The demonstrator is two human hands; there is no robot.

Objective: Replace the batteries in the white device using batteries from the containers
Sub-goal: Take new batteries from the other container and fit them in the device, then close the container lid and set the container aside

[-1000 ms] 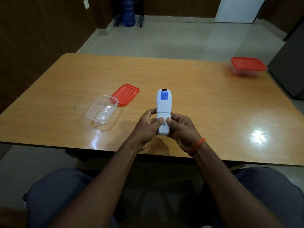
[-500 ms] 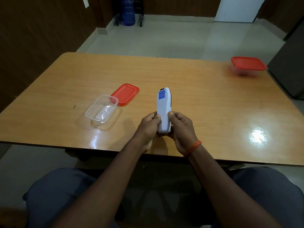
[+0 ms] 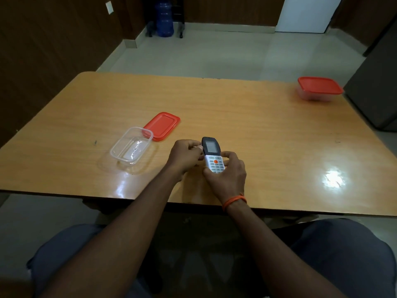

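The white device (image 3: pixel 213 156), a remote with a dark screen and an orange button, now faces up near the table's front edge. My right hand (image 3: pixel 228 175) grips its lower body from the right. My left hand (image 3: pixel 186 157) touches its upper left side with the fingertips. An open clear container (image 3: pixel 131 146) lies to the left and looks empty. Its red lid (image 3: pixel 162 126) rests beside it. A closed red-lidded container (image 3: pixel 318 89) sits at the far right corner. No batteries are visible.
The wooden table (image 3: pixel 268 143) has its front edge just above my knees. A dark cabinet (image 3: pixel 373 97) stands close to the table's right side. A blue water jug (image 3: pixel 164 20) stands on the floor by the back wall.
The device has been turned over from back side up to button side up, and lowered closer to the table. Both hands shifted their hold around it.
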